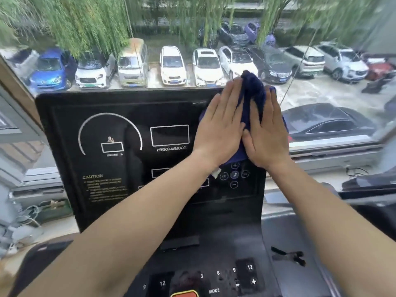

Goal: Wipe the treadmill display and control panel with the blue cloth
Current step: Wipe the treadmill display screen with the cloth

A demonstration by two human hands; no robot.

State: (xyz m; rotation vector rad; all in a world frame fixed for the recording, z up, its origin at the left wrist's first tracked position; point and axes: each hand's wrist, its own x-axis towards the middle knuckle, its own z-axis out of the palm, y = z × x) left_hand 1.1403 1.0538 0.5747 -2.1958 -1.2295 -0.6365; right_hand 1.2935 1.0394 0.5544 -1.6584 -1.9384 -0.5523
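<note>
Reading off the treadmill display (120, 146): black glossy upright panel, white-outlined box captioned "PROGAMMMODE" (as printed, slightly blurred), a white arc gauge on the left with a small box and an unreadable caption under it, and a yellow "CAUTION" block (106, 187) lower left whose body text is too blurred to read. Round icon buttons (234, 174) sit lower right of the display: plus on top, music note in the middle, minus at the bottom, side ones unclear. Control panel (214, 275) below is dark, with white numerals "12", "3", "8", "9", "12", a "+" key, the word "MODE", and a red button (184, 294) cut off at the bottom edge. Blue cloth (252, 97) is dark navy, bunched, pressed against the upper right corner of the display, with a peak sticking up above the panel's top edge and a small white tag hanging at its lower edge. Left hand (218, 129) lies flat on the cloth, fingers straight and together. Right hand (266, 133) is flat beside it, fingers together, thumbs touching. Both are palm-down, neither is pinching. Window behind shows parked cars (171, 65) and willow branches.
</note>
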